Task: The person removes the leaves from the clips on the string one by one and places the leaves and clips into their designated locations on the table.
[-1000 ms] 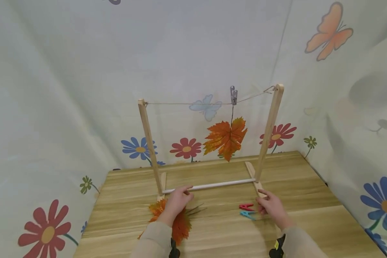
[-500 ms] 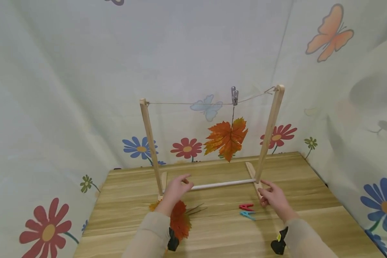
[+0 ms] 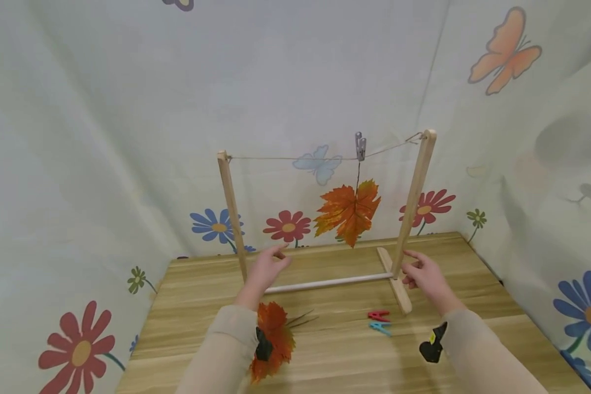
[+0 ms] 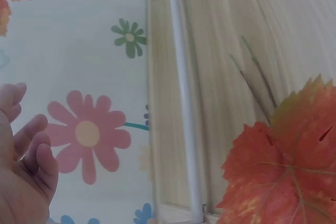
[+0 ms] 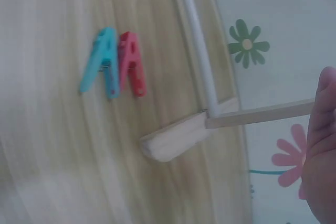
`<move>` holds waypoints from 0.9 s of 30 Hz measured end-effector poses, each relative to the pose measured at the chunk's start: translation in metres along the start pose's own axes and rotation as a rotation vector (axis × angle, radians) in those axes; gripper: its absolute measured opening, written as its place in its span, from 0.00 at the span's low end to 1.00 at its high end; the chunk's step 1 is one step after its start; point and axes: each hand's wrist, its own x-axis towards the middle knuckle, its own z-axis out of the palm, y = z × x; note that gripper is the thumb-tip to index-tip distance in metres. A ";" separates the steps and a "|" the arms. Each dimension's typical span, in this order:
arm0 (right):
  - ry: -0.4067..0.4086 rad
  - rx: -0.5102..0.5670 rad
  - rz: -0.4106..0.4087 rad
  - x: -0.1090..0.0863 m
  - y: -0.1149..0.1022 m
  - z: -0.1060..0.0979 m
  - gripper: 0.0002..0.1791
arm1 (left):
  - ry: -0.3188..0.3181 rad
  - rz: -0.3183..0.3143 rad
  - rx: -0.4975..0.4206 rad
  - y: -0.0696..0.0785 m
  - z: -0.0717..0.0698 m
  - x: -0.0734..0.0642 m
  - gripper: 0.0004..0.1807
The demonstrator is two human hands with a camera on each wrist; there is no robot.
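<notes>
My left hand (image 3: 267, 268) is raised beside the left post (image 3: 230, 205) of a wooden stand, its fingers loosely bent around nothing. Next to the right post (image 3: 413, 202), my right hand (image 3: 426, 276) holds nothing, the index fingertip right at the wood. Between the post tops runs a thin string (image 3: 285, 158). A grey clothespin (image 3: 360, 149) on it holds an orange artificial maple leaf (image 3: 349, 210) by the stem. More red-orange leaves (image 4: 289, 166) lie on the table under my left forearm, which partly covers them in the head view.
A red clothespin (image 3: 378, 316) and a blue clothespin (image 3: 380, 328) lie side by side in front of the stand. A white rod (image 3: 330, 283) joins the posts low down. The right foot (image 3: 399, 295) rests on the wooden table (image 3: 340, 355). A flower-patterned cloth hangs behind.
Both hands have moved up and away from me, from near the stand's base to beside its posts. The leaves and clothespins on the table stay put.
</notes>
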 end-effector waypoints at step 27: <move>0.016 0.013 -0.131 0.023 -0.084 -0.018 0.32 | -0.003 0.045 -0.066 0.067 -0.040 0.026 0.26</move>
